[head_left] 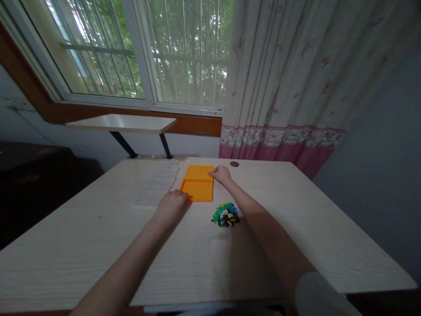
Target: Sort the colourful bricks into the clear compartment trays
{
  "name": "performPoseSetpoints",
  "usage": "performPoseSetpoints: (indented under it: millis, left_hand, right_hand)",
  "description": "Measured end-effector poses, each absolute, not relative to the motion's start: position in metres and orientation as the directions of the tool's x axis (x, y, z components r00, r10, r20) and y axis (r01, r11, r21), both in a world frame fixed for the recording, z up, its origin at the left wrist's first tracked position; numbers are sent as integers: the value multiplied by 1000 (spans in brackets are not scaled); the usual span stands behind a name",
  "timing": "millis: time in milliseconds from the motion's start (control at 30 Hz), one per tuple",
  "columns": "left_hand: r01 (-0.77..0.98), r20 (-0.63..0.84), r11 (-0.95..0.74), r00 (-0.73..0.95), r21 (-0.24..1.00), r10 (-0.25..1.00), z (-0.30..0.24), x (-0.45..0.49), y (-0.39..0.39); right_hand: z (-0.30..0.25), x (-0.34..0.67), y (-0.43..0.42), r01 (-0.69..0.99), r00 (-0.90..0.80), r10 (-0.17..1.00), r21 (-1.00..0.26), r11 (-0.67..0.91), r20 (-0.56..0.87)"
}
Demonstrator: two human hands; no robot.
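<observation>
An orange tray (198, 186) lies flat near the far middle of a pale wooden table (98, 245). My left hand (171, 204) grips the tray's near left corner with curled fingers. My right hand (221, 174) holds the tray's far right edge, fingers bent over it. A small pile of colourful little bricks (225, 214) in blue, green, yellow and black sits on the table just in front of the tray, between my forearms.
Clear plastic sheets (158, 186) lie left of the tray. A small dark round spot (234, 164) marks the table's far edge. Behind stand a narrow shelf (121, 123) under a barred window and a floral curtain (289, 79) at right.
</observation>
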State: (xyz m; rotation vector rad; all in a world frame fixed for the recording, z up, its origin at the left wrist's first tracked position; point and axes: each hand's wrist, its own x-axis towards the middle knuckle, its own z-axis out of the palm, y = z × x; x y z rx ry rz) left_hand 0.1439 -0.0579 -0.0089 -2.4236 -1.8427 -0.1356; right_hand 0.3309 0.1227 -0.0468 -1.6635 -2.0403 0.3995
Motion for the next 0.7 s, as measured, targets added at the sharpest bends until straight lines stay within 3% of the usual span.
performPoseSetpoints:
  millis: [233,333,467,567,700]
  left_hand:
    - [956,133,-281,269,83,954,-6,147,-60]
    - [956,210,-273,246,110,946,2,144,-61]
    - [992,318,-11,-30,126,948,16,120,-62]
    - [958,285,247,-280,145,917,17,93,-58]
    - [884,126,406,-441,231,889,8,70,-52]
  right_hand:
    - [-44,330,118,841,-144,972,-495,218,183]
    - [-38,335,113,829,-173,966,-501,248,192]
    - [-29,356,100,807,-215,953,-511,296,214]
    - [-25,381,87,788,-243,944,-522,327,224]
    - [-22,413,67,762,-270,936,-545,351,225]
